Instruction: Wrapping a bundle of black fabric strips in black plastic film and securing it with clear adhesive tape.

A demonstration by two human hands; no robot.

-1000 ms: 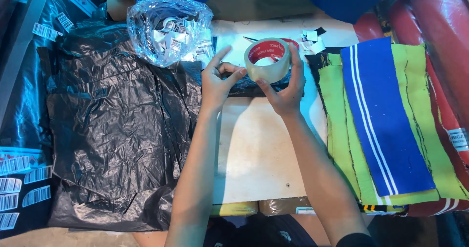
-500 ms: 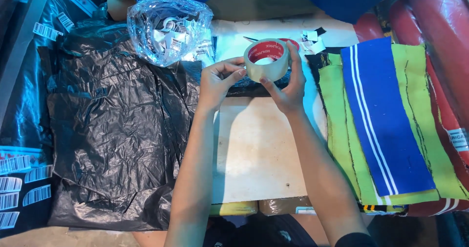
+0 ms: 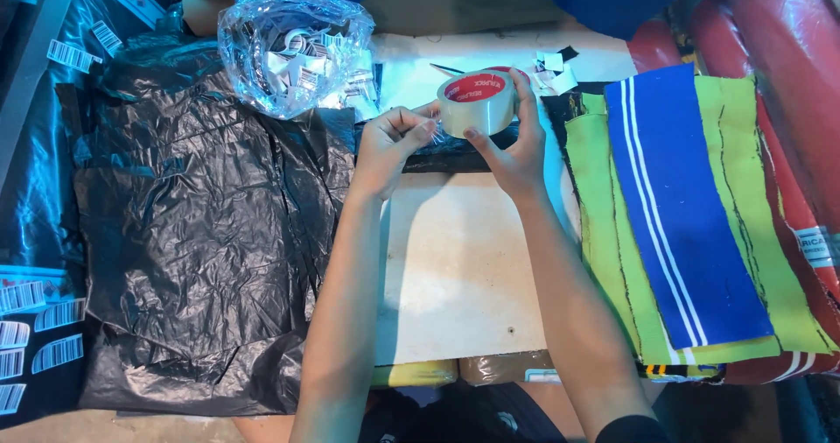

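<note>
Head view: our right hand point(image 3: 516, 150) grips clear packing-tape roll with red core point(image 3: 477, 103), fingers wrapped around rim, roll raised above pale counter point(image 3: 455, 277). Our left hand point(image 3: 389, 145) pinches tape edge at roll's side, fingers narrow. Crumpled black plastic sheet point(image 3: 201, 242) lies left; striped blue-green fabric point(image 3: 682, 215) lies right.

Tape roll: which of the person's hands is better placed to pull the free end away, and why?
Probably the left hand: its fingertips pinch at the edge of the tape roll, while the right hand wraps around the roll, steadying it.
</note>
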